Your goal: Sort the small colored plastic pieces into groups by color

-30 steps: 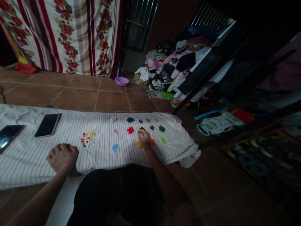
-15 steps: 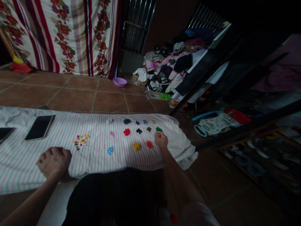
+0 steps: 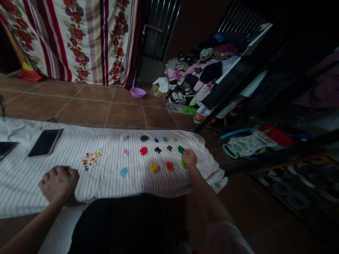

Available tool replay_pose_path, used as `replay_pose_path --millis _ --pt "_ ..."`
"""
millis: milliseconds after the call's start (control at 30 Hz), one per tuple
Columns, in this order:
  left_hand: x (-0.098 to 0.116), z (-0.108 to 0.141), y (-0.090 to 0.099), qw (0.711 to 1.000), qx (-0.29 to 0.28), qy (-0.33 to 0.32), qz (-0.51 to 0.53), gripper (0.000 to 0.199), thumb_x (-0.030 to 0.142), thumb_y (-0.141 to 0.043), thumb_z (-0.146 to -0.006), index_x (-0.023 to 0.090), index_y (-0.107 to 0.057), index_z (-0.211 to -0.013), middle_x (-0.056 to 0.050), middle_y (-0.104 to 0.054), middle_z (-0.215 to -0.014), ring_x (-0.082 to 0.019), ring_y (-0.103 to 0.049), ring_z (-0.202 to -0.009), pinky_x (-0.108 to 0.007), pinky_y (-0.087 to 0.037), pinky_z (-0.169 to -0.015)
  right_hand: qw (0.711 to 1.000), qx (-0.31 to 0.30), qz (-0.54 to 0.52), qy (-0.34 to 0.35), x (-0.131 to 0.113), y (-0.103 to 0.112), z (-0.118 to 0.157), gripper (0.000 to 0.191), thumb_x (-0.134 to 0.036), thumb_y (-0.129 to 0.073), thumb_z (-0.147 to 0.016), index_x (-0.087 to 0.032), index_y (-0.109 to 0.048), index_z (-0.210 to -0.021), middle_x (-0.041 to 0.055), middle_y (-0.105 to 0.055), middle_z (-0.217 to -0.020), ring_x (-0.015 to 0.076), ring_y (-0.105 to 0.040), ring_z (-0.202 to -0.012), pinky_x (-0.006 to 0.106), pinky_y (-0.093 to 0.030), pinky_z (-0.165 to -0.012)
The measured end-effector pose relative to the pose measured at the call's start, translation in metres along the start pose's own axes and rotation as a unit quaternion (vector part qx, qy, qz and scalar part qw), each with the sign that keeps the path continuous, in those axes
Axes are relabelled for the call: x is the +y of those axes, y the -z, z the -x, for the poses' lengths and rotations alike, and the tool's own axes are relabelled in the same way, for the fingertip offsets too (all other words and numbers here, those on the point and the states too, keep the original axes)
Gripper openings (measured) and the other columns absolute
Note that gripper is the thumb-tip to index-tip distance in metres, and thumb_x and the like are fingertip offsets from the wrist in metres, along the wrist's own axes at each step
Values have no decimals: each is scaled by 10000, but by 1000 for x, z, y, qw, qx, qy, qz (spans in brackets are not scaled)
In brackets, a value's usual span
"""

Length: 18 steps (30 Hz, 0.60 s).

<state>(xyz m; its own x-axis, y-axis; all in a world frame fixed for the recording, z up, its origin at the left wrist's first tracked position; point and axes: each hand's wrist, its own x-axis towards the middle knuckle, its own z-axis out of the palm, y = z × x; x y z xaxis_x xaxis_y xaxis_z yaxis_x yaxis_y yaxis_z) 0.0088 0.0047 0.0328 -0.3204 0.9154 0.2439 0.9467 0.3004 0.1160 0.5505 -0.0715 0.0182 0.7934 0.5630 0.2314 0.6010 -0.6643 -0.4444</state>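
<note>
Reaching over the striped cloth near its right edge, in the head view, the right hand has its fingers bunched close beside the dark green pile; whether they pinch a piece, I cannot tell. Just below them lies the lime-green pile. The left hand rests curled in a loose fist by the near edge, with mixed pieces to its right, toward the cloth's middle.
</note>
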Motion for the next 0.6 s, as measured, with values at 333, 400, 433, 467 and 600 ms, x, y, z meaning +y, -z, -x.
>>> replay_pose_path --millis 333,400,433,467,600 --pt "0 -1 -1 1000 -5 1 15 529 405 -255 -823 59 -592 -1038 -230 -595 -1078 -341 -514 -1020 -430 -346 -834 1000 -1 -20 -19 6 -3 -10 325 -173 -463 -789 -216 -732 -965 51 -719 -847 184 -631 -802 253 -454 -731" --pt "-1 -1 -3 1000 -1 -2 17 517 400 -265 -818 64 -587 -1043 -229 -596 -1069 -338 -513 -1012 -435 -343 -830 999 -3 -29 -15 8 -5 -11 315 -177 -471 -783 -226 -734 -948 38 -719 -835 182 -633 -810 246 -456 -741" --pt "-2 -1 -3 1000 2 -2 17 512 399 -266 -819 67 -585 -1044 -226 -596 -1066 -336 -512 -1010 -433 -343 -829 999 -5 -30 -12 8 -6 -11 313 -178 -473 -782 -228 -735 -944 34 -719 -831 182 -635 -817 243 -457 -746" --pt "-2 -1 -4 1000 3 -3 15 509 401 -266 -821 70 -584 -1043 -222 -596 -1063 -332 -512 -1010 -429 -343 -829 999 -9 -30 -10 9 -6 -12 313 -178 -473 -781 -230 -734 -945 32 -720 -831 183 -636 -828 243 -459 -752" --pt "-3 -1 -5 1000 13 -7 4 494 399 -253 -835 83 -585 -1018 -206 -597 -1046 -324 -510 -1007 -415 -349 -819 999 -27 -21 -4 9 -7 -14 335 -184 -464 -794 -206 -726 -1001 51 -725 -897 202 -636 -894 261 -466 -784"
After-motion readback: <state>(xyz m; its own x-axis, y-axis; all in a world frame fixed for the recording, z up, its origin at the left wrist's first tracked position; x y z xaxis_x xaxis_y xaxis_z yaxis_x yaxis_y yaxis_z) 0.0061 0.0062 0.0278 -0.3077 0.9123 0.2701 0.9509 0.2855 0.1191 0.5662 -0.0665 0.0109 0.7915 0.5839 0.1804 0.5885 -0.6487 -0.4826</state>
